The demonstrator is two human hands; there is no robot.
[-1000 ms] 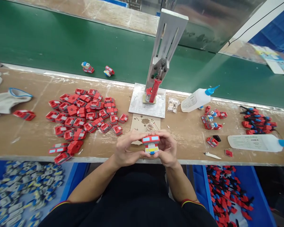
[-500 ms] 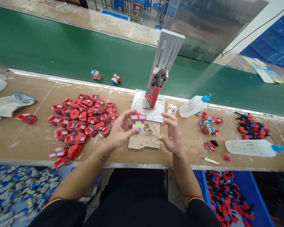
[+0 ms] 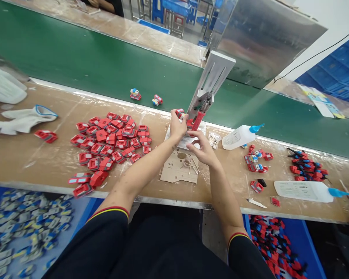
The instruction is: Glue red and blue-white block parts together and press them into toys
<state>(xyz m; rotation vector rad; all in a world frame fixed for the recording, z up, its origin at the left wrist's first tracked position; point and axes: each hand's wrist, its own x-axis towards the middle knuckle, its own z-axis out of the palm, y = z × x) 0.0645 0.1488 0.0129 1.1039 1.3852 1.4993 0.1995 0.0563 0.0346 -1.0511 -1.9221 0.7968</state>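
Observation:
My left hand [image 3: 178,126] is closed around a small red toy vehicle part [image 3: 180,112] with pale windows, raised beside the metal press. Most of that part is hidden by my fingers. My right hand [image 3: 203,148] is just in front of the press, thumb and fingers apart, with nothing visible in it. The toggle press [image 3: 205,99] has a red handle [image 3: 198,121] and stands on a metal base plate [image 3: 169,133]. A red piece [image 3: 189,123] shows at the press, partly covered by my hands.
A heap of red toy parts [image 3: 110,137] lies left. Glue bottles [image 3: 240,136], cotton swabs [image 3: 214,140], a knife [image 3: 256,202] and red-black parts [image 3: 306,164] lie right. Two assembled toys sit on the green conveyor [image 3: 104,66]. Parts bins stand below the bench.
My left hand has carried the toy part forward, from above the cardboard to beside the press. My right hand has moved forward and left, closer to the press base. The view has shifted slightly.

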